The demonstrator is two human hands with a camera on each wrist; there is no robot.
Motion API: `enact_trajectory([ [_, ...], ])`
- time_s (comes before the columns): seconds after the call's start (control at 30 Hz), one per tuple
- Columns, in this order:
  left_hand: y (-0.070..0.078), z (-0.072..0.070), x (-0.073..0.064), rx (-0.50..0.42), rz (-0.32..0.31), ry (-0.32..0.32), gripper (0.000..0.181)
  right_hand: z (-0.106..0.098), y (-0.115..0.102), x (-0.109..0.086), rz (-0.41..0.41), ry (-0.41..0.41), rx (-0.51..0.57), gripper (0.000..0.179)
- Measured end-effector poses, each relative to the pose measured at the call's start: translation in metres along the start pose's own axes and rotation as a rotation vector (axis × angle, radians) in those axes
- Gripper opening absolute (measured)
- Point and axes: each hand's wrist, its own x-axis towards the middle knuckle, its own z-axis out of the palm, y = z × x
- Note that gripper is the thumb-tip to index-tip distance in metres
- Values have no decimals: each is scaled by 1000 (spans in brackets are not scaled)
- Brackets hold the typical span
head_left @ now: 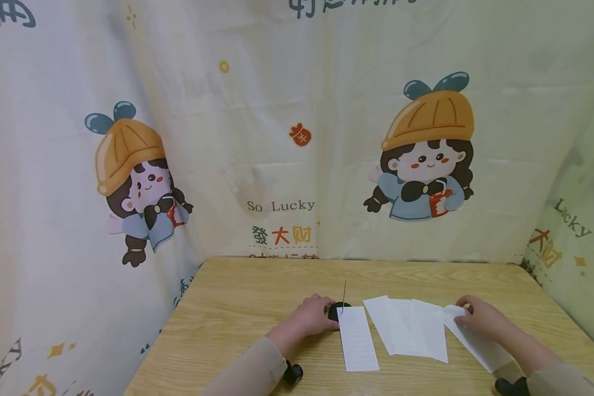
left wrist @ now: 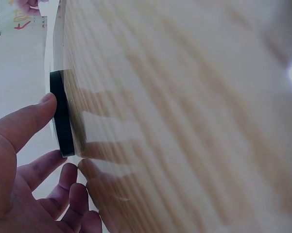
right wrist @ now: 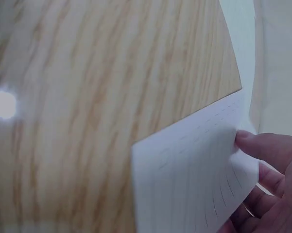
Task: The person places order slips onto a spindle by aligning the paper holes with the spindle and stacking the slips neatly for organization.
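Note:
A paper spike with a round black base (head_left: 333,312) and a thin upright needle (head_left: 345,290) stands near the table's middle. My left hand (head_left: 314,315) holds the base by its left side; in the left wrist view, thumb and index finger meet the black rim (left wrist: 61,114). One lined white slip (head_left: 358,342) lies at the needle's foot, partly covering the base. To its right, several slips (head_left: 410,329) overlap in a fan. My right hand (head_left: 485,319) pinches the top end of another slip (head_left: 477,342). That lined slip (right wrist: 184,179) bends at the thumb.
The wooden table (head_left: 237,286) reaches back to a printed cloth backdrop (head_left: 346,165). Cloth also hangs along the left and right sides. A black wrist device (head_left: 293,374) sits at the left sleeve, another (head_left: 512,386) at the right sleeve.

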Motion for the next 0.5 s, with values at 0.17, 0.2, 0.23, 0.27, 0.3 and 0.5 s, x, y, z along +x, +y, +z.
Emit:
enact_trajectory([
  [0.17,2,-1,-1,9,6,0,60,-3,-1,-3,7,3,17,41],
  [0.2,2,-1,-1,11,6,0,60,-4,-1,-3,9,3,24,42],
  [0.23,2,-1,-1,13,7,-1,60,-4,-1,-4,12,6,35,42],
  [0.27,2,-2,-1,14,6,-2,60,-5,-1,-4,14,4,46,42],
  [0.3,2,-2,-1,14,5,-4,60,-5,-1,-5,11,4,55,42],
  [0.5,1,0,0,10,4,-9,61,-9,1,-8,-9,27,40,38],
])
